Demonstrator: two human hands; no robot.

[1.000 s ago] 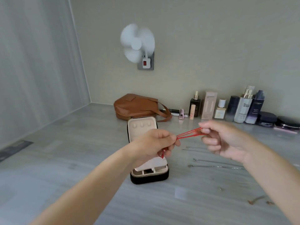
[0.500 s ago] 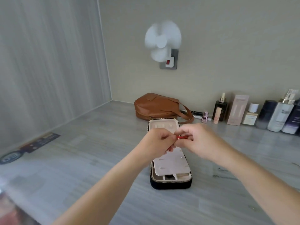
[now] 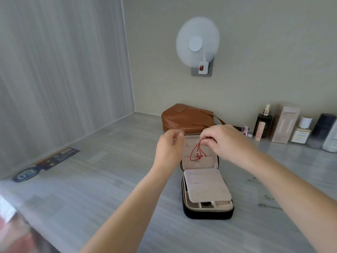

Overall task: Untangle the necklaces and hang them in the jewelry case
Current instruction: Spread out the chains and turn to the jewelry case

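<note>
In the centre, our right hand (image 3: 225,143) pinches the red necklace (image 3: 197,152), which hangs before the lid of the jewelry case (image 3: 207,214); it looks almost hung. Our left hand (image 3: 169,146) is curled beside; whether it holds something, we cannot tell. Blurred chains (image 3: 264,202) at the right are not yet hung.

A red cord necklace (image 3: 197,152) dangling inside an open black jewelry case (image 3: 207,213).
Its loops hang before the upright beige lid (image 3: 209,160); the case lies on the grey worktop (image 3: 127,179), a beige flap (image 3: 206,187) over its compartments.
</note>
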